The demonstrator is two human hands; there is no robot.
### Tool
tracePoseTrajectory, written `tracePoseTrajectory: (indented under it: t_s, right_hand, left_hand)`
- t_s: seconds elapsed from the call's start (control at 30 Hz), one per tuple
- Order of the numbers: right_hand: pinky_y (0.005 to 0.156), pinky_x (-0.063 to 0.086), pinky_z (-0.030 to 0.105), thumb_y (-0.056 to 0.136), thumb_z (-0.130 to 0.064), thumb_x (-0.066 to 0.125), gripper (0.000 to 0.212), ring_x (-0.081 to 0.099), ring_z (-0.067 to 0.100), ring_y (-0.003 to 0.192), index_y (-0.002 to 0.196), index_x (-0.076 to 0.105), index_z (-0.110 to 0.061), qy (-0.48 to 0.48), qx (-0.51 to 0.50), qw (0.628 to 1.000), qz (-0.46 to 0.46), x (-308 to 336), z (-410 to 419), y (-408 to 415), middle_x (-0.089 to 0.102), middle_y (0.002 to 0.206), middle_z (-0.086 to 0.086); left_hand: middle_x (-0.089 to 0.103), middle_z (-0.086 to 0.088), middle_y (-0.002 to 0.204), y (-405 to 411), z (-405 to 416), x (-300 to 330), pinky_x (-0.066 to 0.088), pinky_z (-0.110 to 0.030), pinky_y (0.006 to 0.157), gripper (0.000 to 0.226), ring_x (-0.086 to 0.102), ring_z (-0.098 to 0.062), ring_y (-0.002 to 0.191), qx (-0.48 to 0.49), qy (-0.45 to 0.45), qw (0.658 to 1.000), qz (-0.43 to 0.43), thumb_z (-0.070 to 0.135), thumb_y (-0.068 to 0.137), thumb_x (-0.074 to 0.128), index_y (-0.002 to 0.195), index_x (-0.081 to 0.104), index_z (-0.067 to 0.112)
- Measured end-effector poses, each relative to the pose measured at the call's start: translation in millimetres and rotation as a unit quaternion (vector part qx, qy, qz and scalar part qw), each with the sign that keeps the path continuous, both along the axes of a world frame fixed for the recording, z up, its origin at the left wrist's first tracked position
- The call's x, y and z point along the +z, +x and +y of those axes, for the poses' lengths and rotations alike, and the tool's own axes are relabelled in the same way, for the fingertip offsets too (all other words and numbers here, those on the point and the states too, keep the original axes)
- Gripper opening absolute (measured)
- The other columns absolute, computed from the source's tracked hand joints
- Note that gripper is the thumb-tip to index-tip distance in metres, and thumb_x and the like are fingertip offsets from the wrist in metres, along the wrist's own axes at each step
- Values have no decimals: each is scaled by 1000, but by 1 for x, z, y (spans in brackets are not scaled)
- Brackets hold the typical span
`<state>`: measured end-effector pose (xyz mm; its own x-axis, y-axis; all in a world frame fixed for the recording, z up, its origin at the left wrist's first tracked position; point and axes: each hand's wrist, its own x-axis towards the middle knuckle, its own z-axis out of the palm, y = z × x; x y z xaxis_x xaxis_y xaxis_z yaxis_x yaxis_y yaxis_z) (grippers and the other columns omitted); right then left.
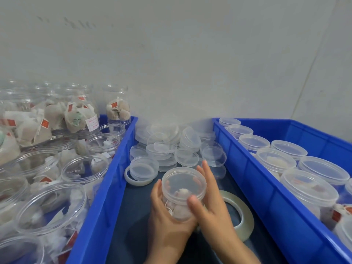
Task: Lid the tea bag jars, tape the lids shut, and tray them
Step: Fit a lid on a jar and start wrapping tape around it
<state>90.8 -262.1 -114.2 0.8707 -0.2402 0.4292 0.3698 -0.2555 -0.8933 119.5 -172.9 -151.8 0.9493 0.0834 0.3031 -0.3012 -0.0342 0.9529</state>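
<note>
We grip clear plastic tea-bag jar (179, 204) in left hand (167, 223); right hand (207, 204) fingers wrap translucent round lid (183, 182). Keep lid level under fingertips, then seat it fully.

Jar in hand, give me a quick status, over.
Both hands on the jar: left hand grips its side, right hand wraps the other. Lid on, no tape visible on it. Tape roll beside the right hand; nothing blocking.
</note>
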Motion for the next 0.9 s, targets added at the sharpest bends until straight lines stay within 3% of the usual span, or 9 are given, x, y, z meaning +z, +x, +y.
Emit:
tracePoseTrajectory:
  t_s: [0.17, 0.27, 0.37, 0.43, 0.57, 0.63, 0.73, 0.8, 0.9]
  right_hand:
    - [62, 47, 18, 94, -27, 49, 12, 65, 6, 68, 104, 55, -32, 165, -253, 947, -113, 7, -15, -4, 65, 61, -6]
    - [81, 45, 26, 97, -21, 43, 21, 65, 6, 88, 113, 53, -30, 169, -211, 959, -82, 9, -19, -4, 70, 74, -5]
    - [88, 40, 7, 92, -31, 45, 41, 53, -14, 107, 132, 49, -24, 131, -98, 986, -17, 10, -10, -1, 64, 103, -34]
    - [80, 41, 3, 94, -26, 44, 35, 60, -8, 98, 125, 56, -15, 122, -131, 983, -46, 11, -10, 0, 70, 89, -25]
    - [67, 46, 29, 96, -15, 47, 20, 63, 11, 68, 95, 63, -25, 161, -266, 946, -89, 12, -21, -4, 60, 51, -4]
    - [76, 46, 28, 88, -24, 61, 17, 63, 2, 80, 104, 59, -30, 120, -205, 969, -69, 12, -20, -6, 69, 73, -7]
    - [101, 34, 13, 60, -48, 69, 82, 40, -12, 123, 134, 33, -43, 9, -26, 1000, 11, 9, -17, -4, 48, 132, -27]
    - [101, 32, 8, 51, -50, 74, 94, 35, -14, 126, 135, 33, -46, -34, 49, 997, 47, 10, -10, -3, 41, 136, -32]
    - [102, 40, 21, 38, -43, 82, 72, 52, -3, 116, 107, 64, -32, 14, 11, 999, 28, 5, -2, -2, 60, 120, -22]
  left_hand:
    - [49, 22, 128, 2, 3, -6, 39, -15, 87, 118, 47, 11, 114, -29, 18, 999, -25, 60, 27, 80, 133, 34, 36]
    - [48, 24, 126, 2, 3, -6, 37, -7, 86, 114, 45, 16, 112, -31, 13, 999, -31, 59, 27, 80, 130, 36, 39]
    - [49, 25, 121, 2, 3, -3, 35, 1, 80, 109, 44, 22, 108, -28, 20, 998, -46, 58, 27, 79, 125, 37, 40]
    - [52, 20, 122, 2, 5, -3, 39, -4, 82, 108, 46, 17, 111, -40, 34, 997, -60, 55, 29, 81, 127, 40, 35]
    - [48, 24, 118, 2, 5, -5, 38, -5, 85, 100, 45, 12, 112, -25, 50, 996, -76, 56, 31, 79, 122, 40, 46]
    - [47, 33, 113, 3, 4, -2, 35, 1, 80, 93, 45, 16, 108, -12, 43, 995, -88, 57, 30, 79, 114, 39, 58]
    - [49, 43, 112, 4, 2, -1, 39, 2, 72, 87, 52, 19, 100, -30, 5, 997, -66, 53, 35, 82, 112, 43, 55]
    - [51, 47, 102, 6, 0, -3, 38, 3, 65, 79, 53, 25, 88, -22, 8, 999, -27, 58, 34, 75, 106, 43, 50]
    - [58, 39, 88, 9, 1, -5, 41, -1, 61, 74, 53, 25, 78, 3, 42, 999, 22, 63, 32, 66, 100, 43, 50]
